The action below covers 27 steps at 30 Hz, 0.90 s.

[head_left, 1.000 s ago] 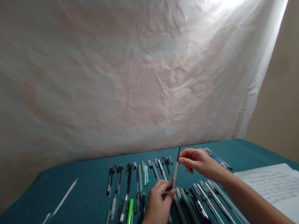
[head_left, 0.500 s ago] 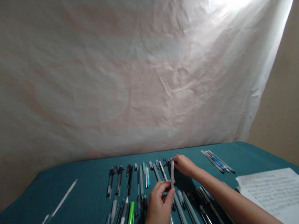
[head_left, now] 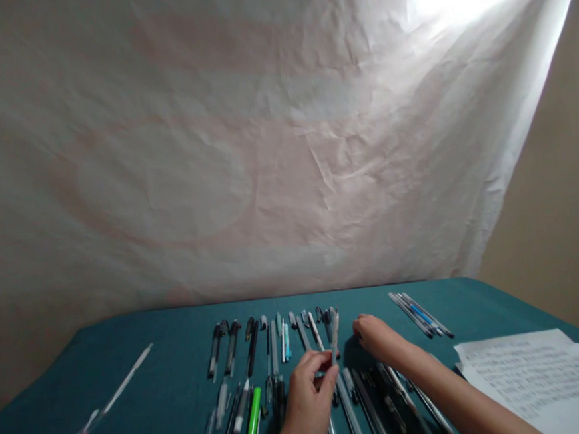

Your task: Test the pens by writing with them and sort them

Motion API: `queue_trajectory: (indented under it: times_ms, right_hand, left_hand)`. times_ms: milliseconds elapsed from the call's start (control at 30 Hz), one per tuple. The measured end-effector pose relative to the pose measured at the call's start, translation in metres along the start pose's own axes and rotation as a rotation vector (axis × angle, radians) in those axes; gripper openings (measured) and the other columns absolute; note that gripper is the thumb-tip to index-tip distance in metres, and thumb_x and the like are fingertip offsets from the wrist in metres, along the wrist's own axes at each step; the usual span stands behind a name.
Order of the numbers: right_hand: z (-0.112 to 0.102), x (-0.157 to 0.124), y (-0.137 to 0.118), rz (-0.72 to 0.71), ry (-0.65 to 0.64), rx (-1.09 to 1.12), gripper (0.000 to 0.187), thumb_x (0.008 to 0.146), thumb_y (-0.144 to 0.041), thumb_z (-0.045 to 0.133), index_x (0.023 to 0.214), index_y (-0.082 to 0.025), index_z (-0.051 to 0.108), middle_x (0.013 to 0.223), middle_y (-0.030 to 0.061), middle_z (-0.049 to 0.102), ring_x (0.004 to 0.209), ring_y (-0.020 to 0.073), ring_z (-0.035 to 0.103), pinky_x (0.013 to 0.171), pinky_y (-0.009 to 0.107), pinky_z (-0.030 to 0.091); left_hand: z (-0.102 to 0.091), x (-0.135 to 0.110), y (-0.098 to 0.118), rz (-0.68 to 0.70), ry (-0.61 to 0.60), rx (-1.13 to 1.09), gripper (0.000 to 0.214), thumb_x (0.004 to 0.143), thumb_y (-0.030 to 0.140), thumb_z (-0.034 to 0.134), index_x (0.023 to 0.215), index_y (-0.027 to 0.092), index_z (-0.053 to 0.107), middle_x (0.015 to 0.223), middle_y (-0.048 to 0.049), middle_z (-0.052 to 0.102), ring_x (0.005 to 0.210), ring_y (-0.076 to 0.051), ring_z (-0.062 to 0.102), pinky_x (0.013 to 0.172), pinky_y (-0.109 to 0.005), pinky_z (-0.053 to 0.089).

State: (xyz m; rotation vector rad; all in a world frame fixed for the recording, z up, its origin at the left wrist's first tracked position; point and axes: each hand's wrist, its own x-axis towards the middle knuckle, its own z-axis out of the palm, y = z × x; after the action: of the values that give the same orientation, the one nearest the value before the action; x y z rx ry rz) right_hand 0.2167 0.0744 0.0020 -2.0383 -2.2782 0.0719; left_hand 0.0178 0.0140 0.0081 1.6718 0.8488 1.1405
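Near the middle, my left hand (head_left: 310, 389) pinches a slim, whitish see-through pen (head_left: 335, 330) between thumb and fingers. The pen stands nearly upright, its top end pointing away from me. My right hand (head_left: 379, 335) is to the right of that pen, low over the cloth and apart from it. Its fingers curl downward, and whatever may be in them is hidden. Under and around my hands lie rows of pens, caps and clear barrels, among them a bright green pen (head_left: 253, 423) and a light blue one (head_left: 286, 341). My right forearm casts a shadow over the nearest pens on the right.
A dark green cloth (head_left: 172, 387) covers the table. Several thin refills (head_left: 420, 315) lie together at the back right. Written paper sheets (head_left: 532, 375) are at the right edge. A long pale stick-like item (head_left: 126, 380) lies far left, blurred. A pale sheet (head_left: 286, 177) hangs behind.
My right hand has moved away from the top of the pen, to the right and slightly toward me. My left hand keeps holding the pen in almost the same place.
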Motion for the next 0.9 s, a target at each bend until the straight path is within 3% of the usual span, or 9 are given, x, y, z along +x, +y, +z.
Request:
queue_trajectory:
  times_ms: [233,400,533,667,900]
  right_hand:
    - [-0.001,-0.013,-0.002,0.044,0.053,0.026,0.024,0.070,-0.002,0.045,0.075,-0.010,0.067,0.083,0.0184,0.065,0.079,0.0249,0.062,0.066,0.027,0.039]
    - [-0.014,-0.018,0.003,-0.017,0.135,0.155,0.028,0.069,-0.005,0.046,0.083,-0.016,0.067,0.083,0.0082,0.067,0.079,0.0179,0.061,0.069,0.023,0.041]
    - [-0.042,-0.029,0.004,-0.109,0.308,0.631,0.021,0.074,-0.020,0.050,0.088,-0.018,0.065,0.081,0.0048,0.067,0.075,0.0173,0.060,0.070,0.028,0.045]
    - [-0.070,-0.045,-0.006,-0.141,0.344,1.075,0.023,0.071,-0.032,0.059,0.088,-0.017,0.062,0.083,0.0036,0.065,0.076,0.0158,0.059,0.070,0.028,0.046]
    - [-0.081,-0.057,-0.029,-0.127,0.443,1.367,0.028,0.067,-0.035,0.067,0.089,-0.019,0.060,0.084,0.0014,0.063,0.078,0.0133,0.057,0.072,0.024,0.044]
  left_hand:
    - [0.001,-0.001,0.000,0.008,-0.001,0.015,0.026,0.081,0.028,0.048,0.099,0.017,0.063,0.088,-0.0065,0.058,0.085,-0.018,0.056,0.074,-0.028,0.046]
    - [0.002,-0.002,-0.002,0.025,-0.006,0.011,0.025,0.082,0.026,0.047,0.100,0.018,0.063,0.089,-0.0064,0.058,0.086,-0.018,0.056,0.074,-0.028,0.046]
    - [0.001,-0.002,-0.001,0.037,-0.004,0.051,0.024,0.082,0.026,0.048,0.098,0.018,0.063,0.088,-0.0061,0.058,0.085,-0.018,0.056,0.072,-0.027,0.046]
    - [0.002,-0.002,0.002,0.050,-0.023,0.111,0.023,0.081,0.022,0.048,0.098,0.019,0.064,0.086,-0.0052,0.059,0.083,-0.018,0.056,0.071,-0.026,0.044]
    - [0.003,-0.004,0.003,0.063,-0.070,0.134,0.024,0.083,0.023,0.047,0.099,0.020,0.063,0.086,-0.0052,0.058,0.081,-0.017,0.055,0.072,-0.026,0.043]
